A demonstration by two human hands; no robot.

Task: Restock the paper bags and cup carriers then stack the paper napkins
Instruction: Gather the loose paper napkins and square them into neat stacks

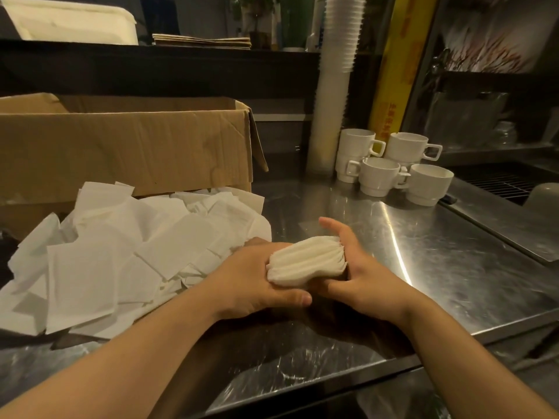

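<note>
Stainless counter [453, 267], dim café back area. Napkin bundle [305, 261] stands on edge between both palms, just above the counter; its long axis runs left-right, grip to grip. Left hand [254, 273] wraps its end, thumb curled along the near side; right hand [357, 267] cups the other end, fingers bent behind it. Loose napkin pile [121, 255] lies immediately left of the left-hand grip, touching its knuckles, spilling from a cardboard box [136, 146]. Judgement: left hand is nearer for the coming pickup; bundle edges need squaring first.
</note>
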